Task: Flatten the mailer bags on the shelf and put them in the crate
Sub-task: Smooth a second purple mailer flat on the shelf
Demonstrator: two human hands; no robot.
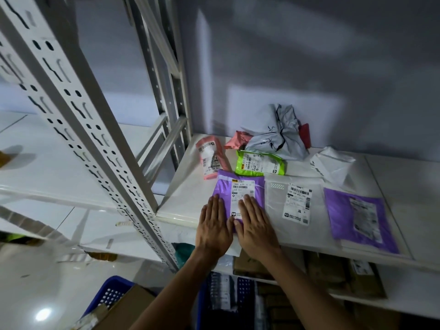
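Under the left hand [213,228] and right hand [256,228] lies a purple mailer [225,186] with a white, black-barcoded label [241,194]. Right of them are a translucent white mailer [276,210] and a second purple mailer [338,210]. Beyond the fingertips are a lime-green mailer [260,164], a pink mailer [210,158] and a grey, black-lined mailer [276,129]. Below the left wrist is a blue lattice-patterned crate [112,294].

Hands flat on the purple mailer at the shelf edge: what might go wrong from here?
The left hand and right hand press the left purple mailer right at the front lip of the shelf; a pull may slide it off, missing the blue crate. A cardboard box seems to cover part of the crate, so bags may land on it.
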